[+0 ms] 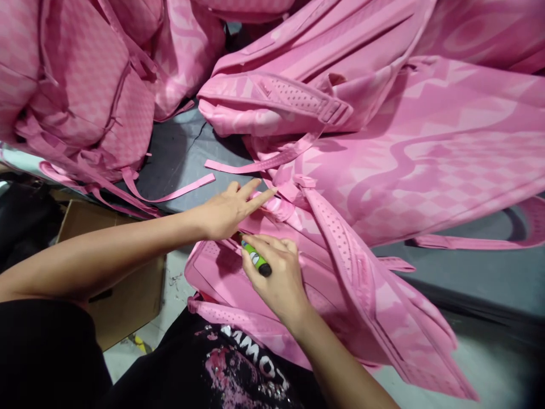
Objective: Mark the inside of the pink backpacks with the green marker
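Note:
A pink backpack (313,255) lies across the table edge and my lap, its padded, dotted straps facing up. My right hand (279,278) is closed around a short green cylinder-shaped tool (255,257) with a black end. The tool's far tip points at the bag near my left hand and is mostly hidden, so its kind is unclear. My left hand (232,210) rests on the bag's upper edge, fingers spread, palm down, just beyond the tool's tip. A pink shoulder strap (340,238) runs diagonally to the right of both hands.
More pink backpacks (76,85) are heaped at the left, and others (447,147) lie at the right and back. Loose strap ends (187,188) trail over the grey table (170,147). Below the table's left side stands a cardboard box (128,318).

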{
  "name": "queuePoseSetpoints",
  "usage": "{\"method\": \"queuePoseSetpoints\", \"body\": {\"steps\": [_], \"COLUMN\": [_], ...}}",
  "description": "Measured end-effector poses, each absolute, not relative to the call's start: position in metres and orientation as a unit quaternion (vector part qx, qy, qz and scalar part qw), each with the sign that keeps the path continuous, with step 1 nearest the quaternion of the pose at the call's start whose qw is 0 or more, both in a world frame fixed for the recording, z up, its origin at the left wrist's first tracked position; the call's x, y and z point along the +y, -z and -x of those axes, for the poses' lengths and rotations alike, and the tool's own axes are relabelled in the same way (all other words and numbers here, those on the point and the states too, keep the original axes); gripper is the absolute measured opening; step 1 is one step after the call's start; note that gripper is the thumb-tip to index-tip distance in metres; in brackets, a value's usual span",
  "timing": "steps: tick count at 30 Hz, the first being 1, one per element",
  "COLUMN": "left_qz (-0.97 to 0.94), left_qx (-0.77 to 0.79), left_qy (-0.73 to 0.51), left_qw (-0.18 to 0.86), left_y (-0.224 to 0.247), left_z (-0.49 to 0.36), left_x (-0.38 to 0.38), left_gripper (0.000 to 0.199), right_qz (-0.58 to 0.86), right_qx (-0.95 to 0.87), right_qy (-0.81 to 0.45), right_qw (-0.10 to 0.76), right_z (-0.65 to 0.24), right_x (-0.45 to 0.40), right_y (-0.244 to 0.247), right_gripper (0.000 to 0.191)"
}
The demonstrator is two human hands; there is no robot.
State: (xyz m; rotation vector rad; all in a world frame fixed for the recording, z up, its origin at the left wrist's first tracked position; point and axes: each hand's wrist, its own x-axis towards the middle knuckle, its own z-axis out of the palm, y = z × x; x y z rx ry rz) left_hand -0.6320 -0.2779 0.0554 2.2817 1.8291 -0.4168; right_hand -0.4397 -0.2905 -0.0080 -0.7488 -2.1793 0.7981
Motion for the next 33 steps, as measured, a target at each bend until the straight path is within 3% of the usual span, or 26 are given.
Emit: {"method": "queuePoseSetpoints", "body": {"steps": [19,33], "left_qz": [-0.769,-0.768], "left_qx": [0.63,0.633], "left_qy": [0.073,0.037], "left_qw": [0.078,0.087], "left_y": [-0.044,-0.05], "left_z": [0.635,0.633], "left_x": [-0.279,-0.284], "left_gripper": [0.095,0.095], "right_qz": [0.354,0.37], "right_qx": [-0.834,-0.82], "right_qy": [-0.222,-0.26], "right_qw": [0.36,0.351], "right_z": [0.45,0.452], "right_x": [-0.301,-0.303], "right_y": [0.008,0.0], "right_gripper": [0.017,0.019]}}
